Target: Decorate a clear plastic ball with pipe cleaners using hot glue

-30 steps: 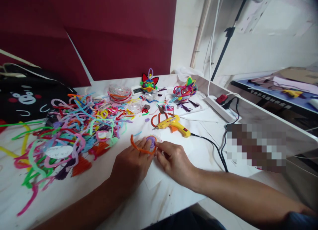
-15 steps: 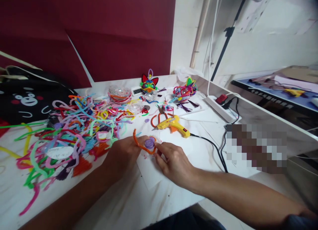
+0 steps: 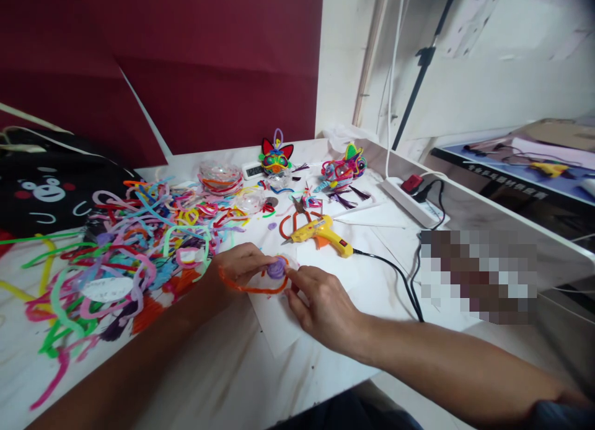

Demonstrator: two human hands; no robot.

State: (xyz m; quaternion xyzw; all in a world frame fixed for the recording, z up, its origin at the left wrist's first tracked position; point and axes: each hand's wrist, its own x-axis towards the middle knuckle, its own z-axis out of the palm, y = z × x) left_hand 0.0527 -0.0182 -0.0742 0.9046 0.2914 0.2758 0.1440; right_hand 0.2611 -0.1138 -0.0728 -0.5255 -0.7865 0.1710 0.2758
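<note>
My left hand (image 3: 239,264) is closed around an orange pipe cleaner (image 3: 251,288) that curves in a loop under it and round a small purple coil (image 3: 276,268). My right hand (image 3: 320,303) pinches the other side of the loop, right next to the purple coil. Both hands rest over a white sheet of paper (image 3: 279,321) on the white table (image 3: 223,374).
A big heap of coloured pipe cleaners (image 3: 130,244) lies left. A yellow glue gun (image 3: 320,233) with a black cable and orange-handled scissors (image 3: 290,222) lie just beyond my hands. Two pipe-cleaner figures (image 3: 276,157) and clear plastic bowls stand at the back. A power strip (image 3: 409,197) sits right.
My left hand turned and slid left, laying the orange pipe cleaner flatter and lower round the purple coil. My right hand stayed at the coil's right side.
</note>
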